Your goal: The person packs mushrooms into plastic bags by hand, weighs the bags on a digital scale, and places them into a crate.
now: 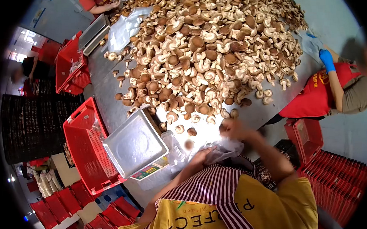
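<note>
My left hand [202,155] grips the edge of a clear plastic bag [224,150], held close against my apron at the table's near edge. Blurred by motion, my right hand [235,130] is above the bag, with its fingers closed around a brown shiitake mushroom [224,128]. A large heap of shiitake mushrooms [205,52] covers the table beyond my hands. Several loose ones lie on the metal near the bag, among them a dark-capped mushroom [191,131]. Left of my left hand, more clear plastic bags [173,149] lie beside a scale with a metal pan [135,143].
A red crate [88,147] stands left of the scale. At the right, a person in a red apron [327,87] has a blue-gloved hand [327,60] at the table. Another person's hand [112,6] is at the far left, near a second scale [94,34]. Stacked red crates [334,185] stand lower right.
</note>
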`<state>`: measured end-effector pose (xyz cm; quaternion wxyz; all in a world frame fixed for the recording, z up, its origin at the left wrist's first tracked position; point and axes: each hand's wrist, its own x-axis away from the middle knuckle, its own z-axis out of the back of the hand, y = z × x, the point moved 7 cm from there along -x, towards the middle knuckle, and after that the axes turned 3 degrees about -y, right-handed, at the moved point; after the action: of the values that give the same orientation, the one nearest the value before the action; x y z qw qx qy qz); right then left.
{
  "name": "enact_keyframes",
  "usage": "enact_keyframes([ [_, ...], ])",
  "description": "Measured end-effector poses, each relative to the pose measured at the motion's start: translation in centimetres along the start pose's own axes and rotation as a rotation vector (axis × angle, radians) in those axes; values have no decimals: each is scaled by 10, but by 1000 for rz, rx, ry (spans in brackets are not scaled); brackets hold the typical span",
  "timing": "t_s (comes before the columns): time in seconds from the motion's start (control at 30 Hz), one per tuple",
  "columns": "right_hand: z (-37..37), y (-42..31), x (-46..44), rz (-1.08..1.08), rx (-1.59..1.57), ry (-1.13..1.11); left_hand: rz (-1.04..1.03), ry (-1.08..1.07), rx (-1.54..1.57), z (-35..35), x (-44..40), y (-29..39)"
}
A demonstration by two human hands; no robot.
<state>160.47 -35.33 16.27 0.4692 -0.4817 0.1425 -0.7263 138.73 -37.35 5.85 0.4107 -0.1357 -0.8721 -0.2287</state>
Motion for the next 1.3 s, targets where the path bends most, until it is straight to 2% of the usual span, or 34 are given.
enact_keyframes([
  [0.03,22,-7,0,523,701,184,33,-12,-104,0,2,0],
  [0.07,84,-9,4,305,-44,95,23,-11,-102,3,1,1],
  [0.1,145,-10,13,150,-839,194,-63,-32,-310,3,-2,6],
  [0.13,193,-41,36,300,-959,329,-146,-53,-519,1,-2,9],
  [0.17,221,-58,54,452,-1076,469,-148,-55,-519,-5,3,14],
  [0.23,215,-69,56,413,-762,528,-87,-91,-569,-25,18,32],
  [0.27,193,-82,57,316,-511,438,-130,-91,-565,-29,21,40],
  [0.3,155,-65,43,347,-331,375,-137,-95,-565,-34,25,47],
  [0.37,78,-29,17,442,22,278,-315,-264,-367,-62,48,77],
  [0.4,55,-28,20,291,168,177,-260,-79,-475,-68,73,99],
  [0.43,33,-12,20,133,99,-77,-266,-77,-469,-63,72,105],
  [0.47,11,5,27,-28,29,-329,-290,36,-333,-49,71,110],
  [0.5,10,12,39,-25,32,-330,-311,146,-199,-35,73,117],
  [0.57,-3,21,70,-64,-579,-484,-248,176,-81,-29,80,122],
  [0.6,-13,25,80,-65,-579,-485,-253,122,246,-23,74,116],
  [0.63,-9,27,84,-11,-1067,-289,-252,65,571,-18,65,108],
  [0.67,-2,36,88,47,-1543,-62,-285,36,678,-12,55,97],
  [0.7,-8,37,90,42,-1543,-60,-267,-39,709,0,37,76],
  [0.77,-16,64,96,-57,-2053,373,-178,-120,778,3,13,40],
  [0.8,-31,93,92,84,-2222,308,-213,-59,758,-4,8,31],
  [0.83,-48,122,91,78,-2224,313,-249,1,737,-11,5,23],
  [0.87,-62,140,88,170,-2324,208,-220,-600,1032,4,-39,-10],
  [0.9,-71,151,81,266,-2417,98,-215,-600,1034,-4,-41,-5],
  [0.93,-78,163,69,266,-2417,101,-172,-300,936,-5,-48,-2],
  [1.0,-85,190,51,167,-2278,298,-142,-60,835,-9,-49,25],
  [1.03,-74,178,43,170,-2278,297,-151,30,810,-11,-49,45],
  [1.1,-31,148,18,-108,-2127,542,-191,232,785,-21,-39,91],
  [1.13,-10,144,1,-164,-2118,581,-240,88,786,3,-69,95],
  [1.2,25,141,-36,-207,-2105,611,-318,232,885,33,-98,116],
  [1.23,36,143,-57,-198,-2084,585,-392,141,881,29,-100,140],
  [1.3,55,144,-85,-179,-2058,548,-400,224,924,5,-74,176],
])
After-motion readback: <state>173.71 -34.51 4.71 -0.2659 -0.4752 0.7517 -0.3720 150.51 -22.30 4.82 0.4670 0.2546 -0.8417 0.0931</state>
